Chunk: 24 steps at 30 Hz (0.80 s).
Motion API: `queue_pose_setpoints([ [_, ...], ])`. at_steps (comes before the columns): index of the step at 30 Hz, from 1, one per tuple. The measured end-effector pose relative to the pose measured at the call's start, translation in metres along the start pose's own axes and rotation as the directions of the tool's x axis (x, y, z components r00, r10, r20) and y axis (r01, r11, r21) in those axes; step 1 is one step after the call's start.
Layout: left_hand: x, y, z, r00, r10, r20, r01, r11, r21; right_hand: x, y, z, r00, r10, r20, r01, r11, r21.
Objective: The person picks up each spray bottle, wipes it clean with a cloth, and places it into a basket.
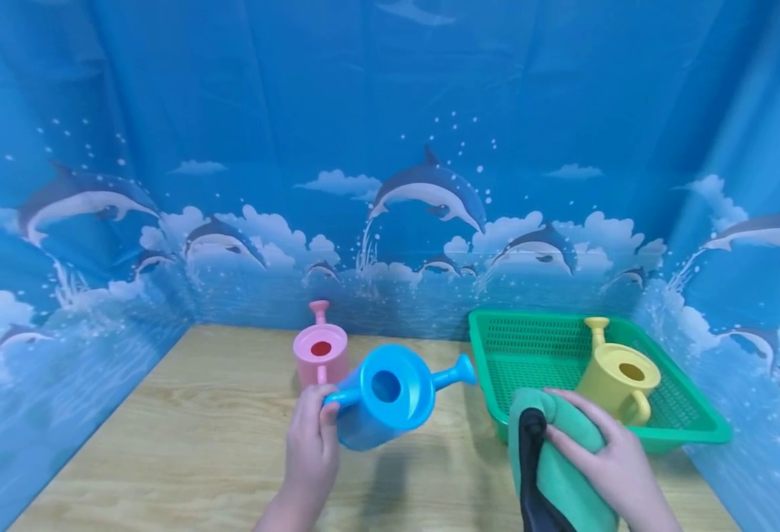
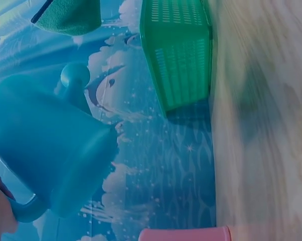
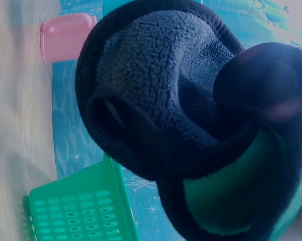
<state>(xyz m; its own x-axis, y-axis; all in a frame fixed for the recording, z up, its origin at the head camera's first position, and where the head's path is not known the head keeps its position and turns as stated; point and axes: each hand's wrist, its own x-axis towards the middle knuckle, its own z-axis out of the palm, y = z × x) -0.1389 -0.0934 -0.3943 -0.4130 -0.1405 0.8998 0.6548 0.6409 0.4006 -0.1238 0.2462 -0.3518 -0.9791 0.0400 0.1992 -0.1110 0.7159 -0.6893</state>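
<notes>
My left hand (image 1: 312, 443) grips the handle of a blue watering can (image 1: 397, 399), lifted off the table with its spout to the right. The can also fills the left of the left wrist view. A folded cloth (image 1: 556, 443), green with black edging, is held in my right hand (image 1: 612, 458), right of the can and in front of the basket. In the right wrist view the cloth's dark grey side (image 3: 141, 65) shows, and my right fingers are hidden there. Behind the blue can, a pink watering can (image 1: 310, 351) stands upright on the table.
A green perforated basket (image 1: 496, 391) sits at the back right, with a yellow watering can (image 1: 606, 377) leaning inside it. The wooden table (image 1: 184, 443) meets blue dolphin-print curtains (image 1: 297, 111) at the back and both sides.
</notes>
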Motion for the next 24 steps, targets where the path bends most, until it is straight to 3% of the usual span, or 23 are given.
queue_pose_setpoints([
  [2, 0.003, 0.003, 0.001, 0.993, -0.11, 0.052, 0.111, 0.994, -0.023, 0.0, 0.0, -0.001, 1.0, 0.006, 0.001, -0.006, 1.0, 0.005],
  [4, 0.008, 0.006, 0.004, 0.963, -0.239, 0.125, 0.249, 0.967, -0.063, 0.0, 0.001, -0.002, 1.0, 0.008, 0.001, -0.008, 1.0, 0.011],
  [5, 0.012, 0.008, 0.006, 0.932, -0.32, 0.171, 0.337, 0.938, -0.085, 0.0, 0.001, -0.003, 1.0, 0.008, 0.0, -0.008, 1.0, 0.011],
  [6, 0.016, 0.009, 0.008, 0.89, -0.401, 0.217, 0.43, 0.896, -0.107, 0.0, 0.001, -0.003, 1.0, 0.011, 0.002, -0.011, 1.0, 0.014],
  [8, 0.024, 0.011, 0.013, 0.795, -0.525, 0.303, 0.586, 0.794, -0.159, 0.0, 0.002, -0.004, 1.0, 0.018, 0.005, -0.018, 1.0, 0.017],
  [11, 0.037, 0.015, 0.02, 0.67, -0.63, 0.394, 0.733, 0.645, -0.217, -0.001, 0.002, -0.006, 0.999, 0.031, 0.015, -0.031, 0.999, 0.018],
  [15, 0.049, 0.021, 0.031, 0.554, -0.678, 0.482, 0.829, 0.502, -0.246, -0.002, 0.001, -0.007, 0.999, 0.042, 0.029, -0.043, 0.999, 0.019],
  [16, 0.051, 0.024, 0.034, 0.516, -0.689, 0.509, 0.854, 0.46, -0.244, -0.002, 0.001, -0.007, 0.998, 0.045, 0.031, -0.046, 0.999, 0.02],
  [19, 0.058, 0.03, 0.044, 0.429, -0.691, 0.582, 0.903, 0.348, -0.252, -0.003, 0.0, -0.007, 0.998, 0.054, 0.036, -0.055, 0.998, 0.025],
  [22, 0.065, 0.037, 0.055, 0.389, -0.665, 0.638, 0.921, 0.267, -0.283, -0.003, 0.001, -0.007, 0.998, 0.055, 0.028, -0.055, 0.998, 0.029],
  [24, 0.069, 0.043, 0.062, 0.376, -0.637, 0.673, 0.925, 0.218, -0.311, -0.003, 0.002, -0.007, 0.999, 0.046, 0.02, -0.047, 0.999, 0.027],
])
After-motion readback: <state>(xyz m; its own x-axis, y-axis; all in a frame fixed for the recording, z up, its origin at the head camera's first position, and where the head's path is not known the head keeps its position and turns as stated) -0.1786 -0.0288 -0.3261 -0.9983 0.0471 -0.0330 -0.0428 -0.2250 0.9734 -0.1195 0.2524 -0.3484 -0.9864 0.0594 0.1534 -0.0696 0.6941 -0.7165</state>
